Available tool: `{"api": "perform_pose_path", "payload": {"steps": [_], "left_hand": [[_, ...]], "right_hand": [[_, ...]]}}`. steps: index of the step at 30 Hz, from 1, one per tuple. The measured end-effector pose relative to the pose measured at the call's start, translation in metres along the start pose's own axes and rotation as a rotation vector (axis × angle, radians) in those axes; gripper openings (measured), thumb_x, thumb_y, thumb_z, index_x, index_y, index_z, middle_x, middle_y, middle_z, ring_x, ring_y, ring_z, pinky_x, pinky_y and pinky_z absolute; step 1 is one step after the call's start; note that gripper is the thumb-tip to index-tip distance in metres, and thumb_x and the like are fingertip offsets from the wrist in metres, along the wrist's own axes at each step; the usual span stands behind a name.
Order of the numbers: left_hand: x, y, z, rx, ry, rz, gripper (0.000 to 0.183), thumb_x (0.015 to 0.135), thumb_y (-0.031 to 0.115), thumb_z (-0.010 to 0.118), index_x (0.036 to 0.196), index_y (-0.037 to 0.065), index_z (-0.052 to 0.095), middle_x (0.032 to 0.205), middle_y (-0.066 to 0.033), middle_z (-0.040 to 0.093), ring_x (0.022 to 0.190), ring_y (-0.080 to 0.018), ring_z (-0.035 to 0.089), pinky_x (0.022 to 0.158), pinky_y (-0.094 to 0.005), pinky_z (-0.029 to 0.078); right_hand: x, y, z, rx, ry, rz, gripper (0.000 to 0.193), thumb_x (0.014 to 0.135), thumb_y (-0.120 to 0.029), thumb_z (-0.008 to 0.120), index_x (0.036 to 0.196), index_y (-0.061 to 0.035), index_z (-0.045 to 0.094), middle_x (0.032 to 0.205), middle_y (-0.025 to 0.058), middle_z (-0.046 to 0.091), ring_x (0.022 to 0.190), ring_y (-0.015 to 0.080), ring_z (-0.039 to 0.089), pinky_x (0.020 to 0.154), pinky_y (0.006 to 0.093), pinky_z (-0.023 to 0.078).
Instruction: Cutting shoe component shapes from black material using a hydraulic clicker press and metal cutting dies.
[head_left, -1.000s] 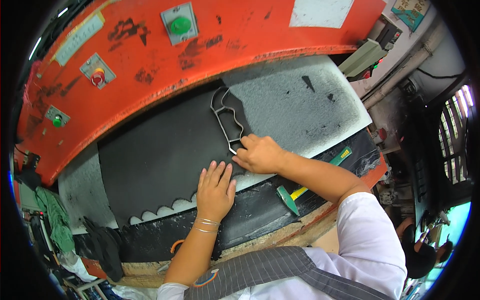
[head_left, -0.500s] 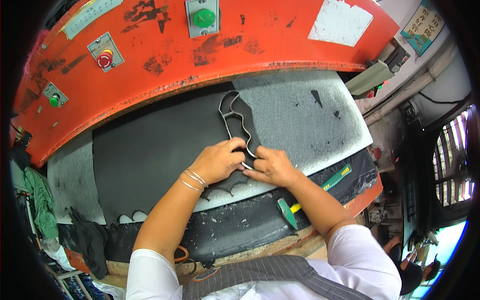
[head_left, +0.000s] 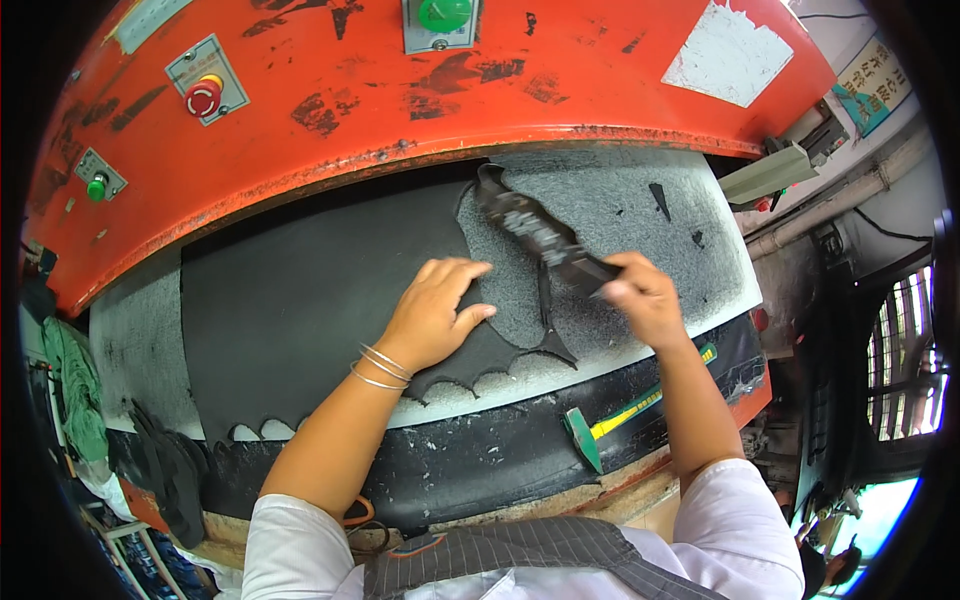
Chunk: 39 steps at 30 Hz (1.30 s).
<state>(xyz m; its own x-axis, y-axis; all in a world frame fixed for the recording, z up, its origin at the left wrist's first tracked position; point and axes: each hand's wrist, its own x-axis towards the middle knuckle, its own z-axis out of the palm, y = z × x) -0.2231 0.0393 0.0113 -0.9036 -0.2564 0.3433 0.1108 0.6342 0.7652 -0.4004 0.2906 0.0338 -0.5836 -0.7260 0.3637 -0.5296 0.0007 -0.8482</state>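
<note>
My right hand (head_left: pixel 645 300) grips the near end of a long, dark cutting die (head_left: pixel 545 232), raised and tilted at the right edge of a black sheet (head_left: pixel 310 290). Motion blurs the die, and pale marks show along its side. Whether a cut piece sits inside it, I cannot tell. Beside it, a curved gap in the sheet bares the grey cutting board (head_left: pixel 600 190), with a thin strip of sheet along its right side. My left hand (head_left: pixel 432 312) rests on the sheet left of this gap, its fingers stretched and thumb apart.
A red machine beam (head_left: pixel 400 110) with buttons spans the far side. On the black front ledge lies a hammer (head_left: pixel 600 430) with a green head and yellow handle, near my right forearm. Dark cut pieces (head_left: pixel 170 470) hang at the left. Orange-handled scissors (head_left: pixel 358 512) show by my left elbow.
Both hands were on the die, which lay on the sheet. My right hand has lifted it up and rightward, uncovering the gap. My left hand has let go and lies on the sheet.
</note>
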Motion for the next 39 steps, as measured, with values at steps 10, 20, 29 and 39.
{"api": "perform_pose_path", "payload": {"steps": [10,20,29,39], "left_hand": [[-0.001,0.004,0.001,0.245,-0.022,0.181,0.034,0.079,0.023,0.075,0.107,0.006,0.064,0.107,-0.0104,0.064,0.103,-0.0310,0.056,0.091,-0.0388,0.045],[-0.088,0.133,0.041,-1.603,0.034,-0.489,0.042,0.106,0.032,0.039,0.140,0.007,0.040,0.129,-0.0103,0.054,0.119,-0.0181,0.053,0.101,-0.0350,0.041],[-0.167,0.147,0.011,-0.835,0.185,-0.398,0.056,0.092,0.046,0.062,0.122,0.001,0.048,0.094,-0.0016,0.060,0.081,-0.0083,0.056,0.073,-0.0262,0.049],[-0.208,0.123,-0.102,0.429,0.169,-0.426,0.035,0.088,0.031,0.068,0.107,0.002,0.068,0.093,-0.0183,0.070,0.083,-0.0366,0.068,0.072,-0.0382,0.054]], "right_hand": [[-0.103,-0.003,-0.063,0.401,0.486,0.099,0.037,0.097,-0.035,0.059,0.104,0.0010,0.060,0.104,0.0085,0.063,0.081,0.0148,0.055,0.073,0.0299,0.045],[-0.148,-0.104,0.027,0.205,-0.036,-0.040,0.034,0.084,-0.029,0.076,0.103,-0.0045,0.062,0.110,0.0137,0.063,0.093,0.0266,0.062,0.083,0.0392,0.050],[-0.149,-0.156,0.096,-0.131,-0.521,-0.218,0.026,0.080,-0.024,0.071,0.093,-0.0027,0.064,0.089,0.0150,0.055,0.085,0.0332,0.056,0.074,0.0411,0.050],[-0.109,-0.157,0.079,-0.042,-0.572,-0.320,0.028,0.087,-0.027,0.064,0.089,-0.0003,0.058,0.087,0.0195,0.050,0.082,0.0371,0.052,0.074,0.0459,0.045]]}}
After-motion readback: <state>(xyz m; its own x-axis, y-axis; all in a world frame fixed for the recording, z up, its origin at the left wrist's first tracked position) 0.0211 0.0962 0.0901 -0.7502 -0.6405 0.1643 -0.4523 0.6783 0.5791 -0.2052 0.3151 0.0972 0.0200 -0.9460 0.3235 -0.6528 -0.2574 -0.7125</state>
